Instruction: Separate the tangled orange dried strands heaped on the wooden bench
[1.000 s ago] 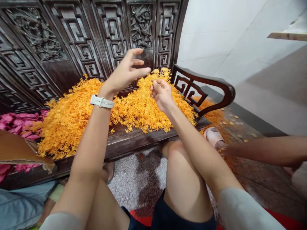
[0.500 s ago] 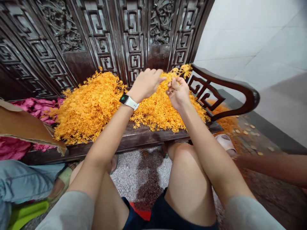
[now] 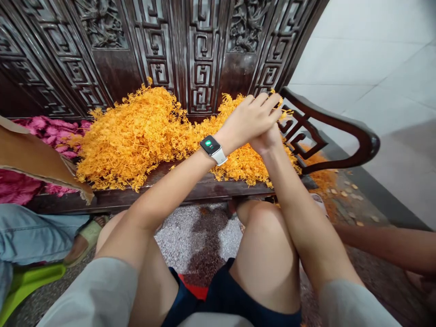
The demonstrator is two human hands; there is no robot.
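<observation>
The dark carved-wood desk [image 3: 112, 200] carries a large heap of fluffy orange flower sprigs [image 3: 136, 136], and an arm dragged across it could tangle strands or push them off the front edge. The left hand [image 3: 247, 121] lies across the right hand [image 3: 267, 140], its fingers [image 3: 264, 106] close together, with sprigs just beneath and past the fingertips. The right hand's fingers are hidden, so any pinch cannot be told.
</observation>
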